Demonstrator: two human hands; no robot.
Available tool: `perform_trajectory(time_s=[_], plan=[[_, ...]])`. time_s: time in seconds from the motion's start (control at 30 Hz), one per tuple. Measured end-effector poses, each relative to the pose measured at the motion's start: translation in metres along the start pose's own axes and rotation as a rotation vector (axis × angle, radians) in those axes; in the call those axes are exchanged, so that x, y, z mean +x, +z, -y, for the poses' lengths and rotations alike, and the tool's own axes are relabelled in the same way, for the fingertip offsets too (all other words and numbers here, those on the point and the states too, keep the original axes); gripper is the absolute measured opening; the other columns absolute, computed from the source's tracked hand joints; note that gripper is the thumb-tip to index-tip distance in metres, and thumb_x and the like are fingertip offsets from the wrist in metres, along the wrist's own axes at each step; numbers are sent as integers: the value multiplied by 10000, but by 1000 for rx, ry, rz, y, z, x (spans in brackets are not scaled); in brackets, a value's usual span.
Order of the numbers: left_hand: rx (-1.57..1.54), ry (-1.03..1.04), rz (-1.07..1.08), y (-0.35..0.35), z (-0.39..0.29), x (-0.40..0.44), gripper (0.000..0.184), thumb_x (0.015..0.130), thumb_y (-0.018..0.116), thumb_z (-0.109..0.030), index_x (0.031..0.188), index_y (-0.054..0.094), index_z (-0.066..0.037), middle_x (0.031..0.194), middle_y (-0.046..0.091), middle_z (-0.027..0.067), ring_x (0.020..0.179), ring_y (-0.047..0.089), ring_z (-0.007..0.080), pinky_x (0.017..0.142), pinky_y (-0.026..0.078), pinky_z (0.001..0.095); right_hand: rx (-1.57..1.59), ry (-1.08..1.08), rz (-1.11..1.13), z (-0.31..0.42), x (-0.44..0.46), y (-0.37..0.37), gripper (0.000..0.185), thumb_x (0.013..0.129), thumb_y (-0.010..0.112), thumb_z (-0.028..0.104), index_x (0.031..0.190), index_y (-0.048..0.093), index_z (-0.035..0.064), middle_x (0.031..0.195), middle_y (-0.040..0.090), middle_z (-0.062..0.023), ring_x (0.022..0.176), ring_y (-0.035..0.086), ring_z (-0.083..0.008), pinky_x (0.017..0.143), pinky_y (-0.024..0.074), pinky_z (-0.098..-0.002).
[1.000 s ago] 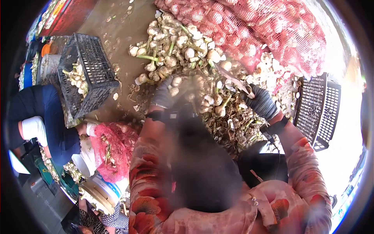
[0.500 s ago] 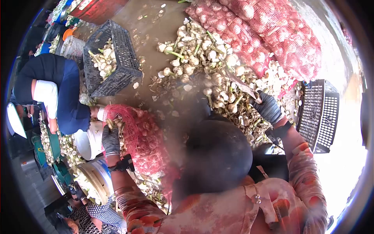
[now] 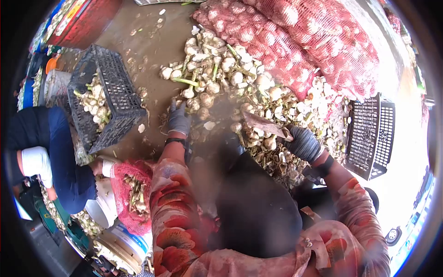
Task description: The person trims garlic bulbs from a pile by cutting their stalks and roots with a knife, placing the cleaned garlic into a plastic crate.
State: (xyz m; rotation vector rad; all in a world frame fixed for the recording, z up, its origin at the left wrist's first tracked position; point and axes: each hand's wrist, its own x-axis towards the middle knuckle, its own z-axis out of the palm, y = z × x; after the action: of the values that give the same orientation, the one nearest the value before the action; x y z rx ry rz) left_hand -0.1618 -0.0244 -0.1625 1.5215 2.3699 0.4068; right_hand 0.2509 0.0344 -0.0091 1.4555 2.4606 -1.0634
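My left hand (image 3: 179, 121), in a grey glove, reaches to the near left edge of a heap of garlic bulbs (image 3: 237, 77). Its fingers are stretched out and slightly apart beside a bulb, with nothing visible in them. In its dark grey glove, my right hand (image 3: 302, 144) is closed around one end of a flat, brownish blade-like tool (image 3: 264, 125). The tool points left over loose bulbs and dry stalks; its exact kind is unclear. Stems still show on several bulbs. A red mesh bag (image 3: 134, 198) with garlic in it lies left of my left forearm.
Full red mesh sacks (image 3: 295, 41) lie behind the heap. A black crate (image 3: 108, 99) holding some garlic stands at left, another black crate (image 3: 369, 136) at right. A co-worker (image 3: 50, 157) bends over at far left, near a white bucket (image 3: 104, 203). Garlic scraps (image 3: 318, 111) cover the floor at right.
My left hand has left the red mesh bag, where it held garlic, and moved across to the heap. My right hand has shifted slightly left and down with the tool. The view has turned.
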Motion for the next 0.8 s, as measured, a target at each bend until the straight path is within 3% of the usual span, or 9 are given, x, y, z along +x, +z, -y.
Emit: perform_trajectory(time_s=[0.07,0.17,0.3,0.37,0.47,0.6,0.63,0.7,0.8], plan=[[13,63,-39,16,10,8,426,799,661,-171,1218,618,-103,1317,535,214,1223,505,335,1026,408,390,-55,22,46,5,7,-4,347,854,644,394,1017,617,90,806,655,-174,778,645,-373,683,514,-449],[-595,-306,96,2,-9,-2,303,884,624,-165,1168,619,-59,1159,607,136,981,586,274,880,451,379,-46,1,90,13,16,-6,337,830,659,360,1016,621,81,804,652,-176,778,646,-378,679,512,-449],[-812,-208,248,-40,-63,-39,276,927,581,-160,1172,600,-35,1116,641,103,1049,590,222,954,448,374,-82,-142,86,44,34,5,321,809,649,317,1032,611,90,821,665,-174,781,663,-358,669,518,-452],[-1092,-272,296,26,-5,-66,238,938,583,-195,1109,601,-30,991,612,63,907,544,176,833,448,345,-68,-231,62,61,44,9,277,819,628,287,1018,613,97,804,665,-175,789,665,-360,671,520,-450],[-771,251,16,-42,-86,-83,164,933,601,-183,998,603,-33,840,570,26,750,497,140,693,447,315,-106,-225,173,64,57,6,245,833,605,268,1001,621,91,800,666,-180,785,664,-364,670,522,-442],[-797,70,208,-97,-125,-92,110,874,652,-103,958,612,-45,895,604,64,799,562,158,729,472,306,-218,41,387,15,72,16,267,879,552,314,957,660,83,822,675,-181,731,650,-366,672,515,-432],[-824,87,250,-96,-127,-94,189,875,648,-93,1045,612,-20,944,618,84,872,579,177,809,478,319,-177,70,393,22,66,8,327,896,533,373,984,646,79,791,664,-183,715,643,-360,675,514,-428],[-857,88,325,-88,-131,-102,274,875,644,-83,1133,612,6,992,632,103,945,596,196,889,483,333,258,-79,155,34,51,17,538,842,631,551,1058,601,60,842,672,-167,788,663,-315,720,510,-414],[-586,342,240,-88,-158,-90,298,834,659,-27,1114,560,0,987,592,75,862,578,162,778,482,295,466,-388,-35,88,64,8,581,797,712,524,1128,576,66,874,659,-131,817,657,-262,754,513,-391]])
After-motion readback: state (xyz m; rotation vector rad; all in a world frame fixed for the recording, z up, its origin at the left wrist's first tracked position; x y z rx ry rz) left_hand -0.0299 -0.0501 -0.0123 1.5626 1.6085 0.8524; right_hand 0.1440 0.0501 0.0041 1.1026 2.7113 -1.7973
